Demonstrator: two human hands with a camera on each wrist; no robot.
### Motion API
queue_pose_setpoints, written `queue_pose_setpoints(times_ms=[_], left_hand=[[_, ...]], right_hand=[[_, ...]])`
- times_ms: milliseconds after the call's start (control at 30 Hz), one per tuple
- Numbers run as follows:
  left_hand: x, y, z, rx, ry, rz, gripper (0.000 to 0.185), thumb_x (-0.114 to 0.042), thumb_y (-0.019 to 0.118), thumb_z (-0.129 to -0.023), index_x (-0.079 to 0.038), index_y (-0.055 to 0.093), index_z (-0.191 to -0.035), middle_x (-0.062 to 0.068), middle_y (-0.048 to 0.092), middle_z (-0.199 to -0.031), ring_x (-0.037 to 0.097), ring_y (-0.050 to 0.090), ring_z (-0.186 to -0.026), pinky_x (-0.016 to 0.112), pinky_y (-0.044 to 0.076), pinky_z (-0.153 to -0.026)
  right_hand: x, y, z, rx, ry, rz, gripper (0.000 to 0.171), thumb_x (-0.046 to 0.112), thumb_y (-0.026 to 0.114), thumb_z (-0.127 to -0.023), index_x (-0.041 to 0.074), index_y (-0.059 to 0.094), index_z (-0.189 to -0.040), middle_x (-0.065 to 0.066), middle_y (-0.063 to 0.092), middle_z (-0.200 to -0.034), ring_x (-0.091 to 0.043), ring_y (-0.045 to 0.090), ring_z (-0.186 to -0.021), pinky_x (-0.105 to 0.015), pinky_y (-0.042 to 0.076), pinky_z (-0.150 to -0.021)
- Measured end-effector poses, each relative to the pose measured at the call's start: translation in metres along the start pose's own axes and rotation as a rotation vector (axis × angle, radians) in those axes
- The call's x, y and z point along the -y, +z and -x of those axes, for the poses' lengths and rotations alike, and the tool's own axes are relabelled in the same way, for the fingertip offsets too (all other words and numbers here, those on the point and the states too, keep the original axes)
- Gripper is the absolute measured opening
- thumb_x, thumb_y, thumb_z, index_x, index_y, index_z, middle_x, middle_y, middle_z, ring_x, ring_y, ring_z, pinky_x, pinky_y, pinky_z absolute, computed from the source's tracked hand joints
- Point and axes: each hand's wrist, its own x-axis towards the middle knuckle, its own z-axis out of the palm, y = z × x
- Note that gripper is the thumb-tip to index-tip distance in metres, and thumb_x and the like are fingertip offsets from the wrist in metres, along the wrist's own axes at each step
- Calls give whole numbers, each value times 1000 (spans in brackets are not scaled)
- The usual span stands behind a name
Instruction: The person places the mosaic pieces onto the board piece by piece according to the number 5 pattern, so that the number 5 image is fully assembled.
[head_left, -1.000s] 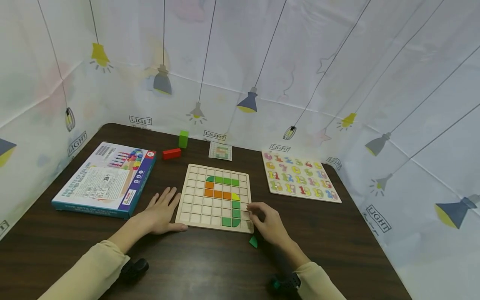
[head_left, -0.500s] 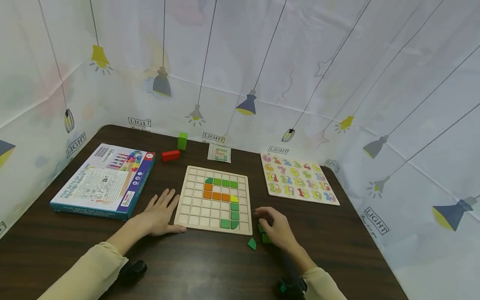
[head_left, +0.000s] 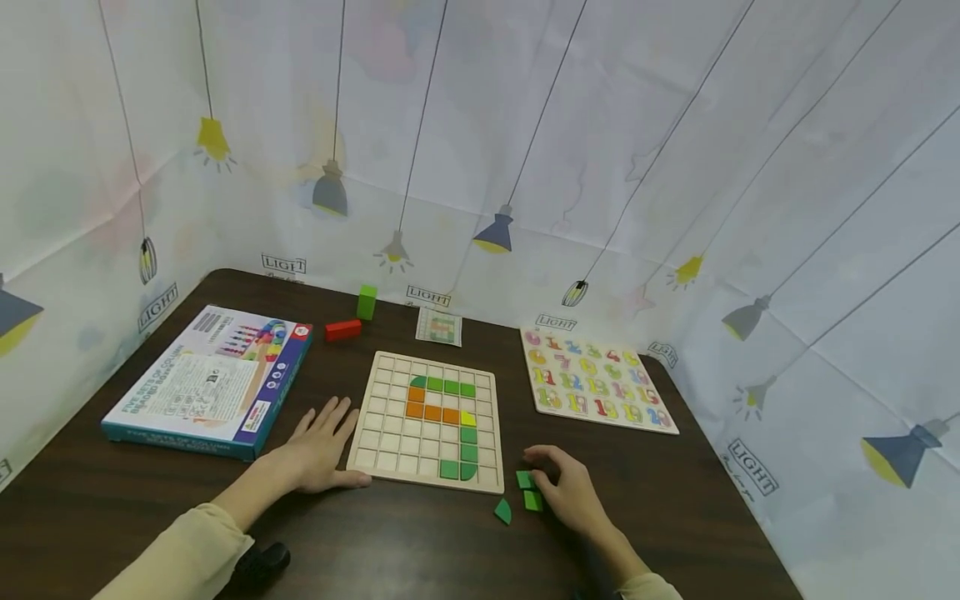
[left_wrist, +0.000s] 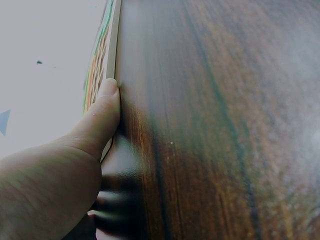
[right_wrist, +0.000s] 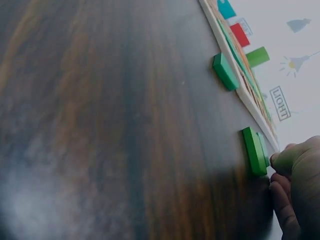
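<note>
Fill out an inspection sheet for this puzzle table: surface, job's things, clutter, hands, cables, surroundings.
Surface: dark wood-grain table.
Job's things: square wooden grid board holding green, orange and yellow tiles; two green square tiles and one green quarter-round tile loose on the table near its front right corner.
Clutter: colourful boxed game, red block, green block, small pattern card, wooden number puzzle.
Hands: left hand flat on the table, thumb against the board's edge; right hand curled at the two green square tiles, grip cannot be told.
Cables: nothing seen.
Surroundings: white backdrop printed with hanging lamps.
</note>
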Motion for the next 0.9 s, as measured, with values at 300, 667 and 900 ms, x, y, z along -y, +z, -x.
queue_pose_setpoints(times_ms=[300,667,900], left_hand=[[-15,-11,12,28,-14,17,105,-66,60,-79,7,25,-145,28,12,-152,44,7,-139,61,7,-107],[-16,-14,12,18,2,0,104,-66,59,-80,6,24,-146,28,13,-151,44,8,-139,62,8,-107],[-14,-14,10,23,5,29,106,-68,58,-79,7,24,-145,29,12,-151,45,6,-139,62,6,-107]], right_hand=[[-8,-6,6,158,7,-79,39,-11,62,-83,12,63,-114,3,63,-106,-14,61,-95,-30,51,-79],[-7,-9,5,226,-7,-97,37,-2,67,-84,10,61,-118,-2,62,-111,-22,60,-99,-36,49,-84],[-7,-4,4,156,-39,-91,32,-1,69,-83,5,62,-115,-8,64,-106,-29,61,-92,-37,51,-77]])
